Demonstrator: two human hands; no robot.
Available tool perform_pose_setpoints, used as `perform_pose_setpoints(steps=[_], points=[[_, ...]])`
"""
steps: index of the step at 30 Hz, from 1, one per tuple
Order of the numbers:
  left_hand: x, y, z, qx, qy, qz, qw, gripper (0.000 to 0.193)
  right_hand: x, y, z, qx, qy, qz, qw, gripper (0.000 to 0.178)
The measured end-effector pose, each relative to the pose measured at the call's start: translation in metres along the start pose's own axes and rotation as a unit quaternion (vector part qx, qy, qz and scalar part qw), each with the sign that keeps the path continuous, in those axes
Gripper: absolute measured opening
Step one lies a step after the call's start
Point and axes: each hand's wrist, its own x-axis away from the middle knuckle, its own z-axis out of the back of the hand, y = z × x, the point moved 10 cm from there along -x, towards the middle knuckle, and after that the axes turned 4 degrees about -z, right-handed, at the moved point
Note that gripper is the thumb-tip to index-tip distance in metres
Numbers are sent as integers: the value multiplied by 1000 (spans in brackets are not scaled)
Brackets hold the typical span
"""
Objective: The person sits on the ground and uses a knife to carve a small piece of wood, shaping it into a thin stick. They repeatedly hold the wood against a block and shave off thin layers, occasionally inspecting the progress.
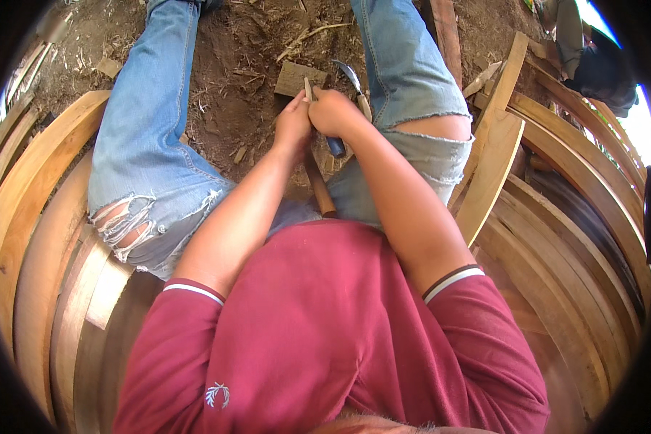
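My two hands meet between my knees. Closed fingers of my left hand (293, 124) are around a slim piece with a pale, narrow tip (309, 90) that pokes up between both hands. Right beside it, my right hand (334, 113) is curled into a fist against the same piece; what sits inside the fist is hidden. A brown wooden stick (318, 184) slants from under the hands to my lap. Below the right fist shows a blue handle (336, 147); whether the fist holds it cannot be seen. Just beyond lies a wooden block (294, 77) on the dirt.
A curved metal blade (349, 74) with a pale handle (366, 108) lies by my right leg. Curved timber pieces (40, 166) are stacked at left, more boards (557, 148) at right. Dark clothing (604, 72) of another person shows at the upper right.
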Motion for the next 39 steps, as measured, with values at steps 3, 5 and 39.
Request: perform_pose_setpoints(steps=[3, 5, 39], points=[[-6, 0, 3, -15, -14, 2, 1000, 41, -4, -3, -2, 12, 33, 25, 999, 36], [0, -5, 2, -42, -23, 36, 998, 38, -19, 3, -14, 82, -22, 43, 995, 34], [248, 291, -155, 5, -238, -207, 949, 47, 2, 3, 25, -13, 19, 51, 998, 39]])
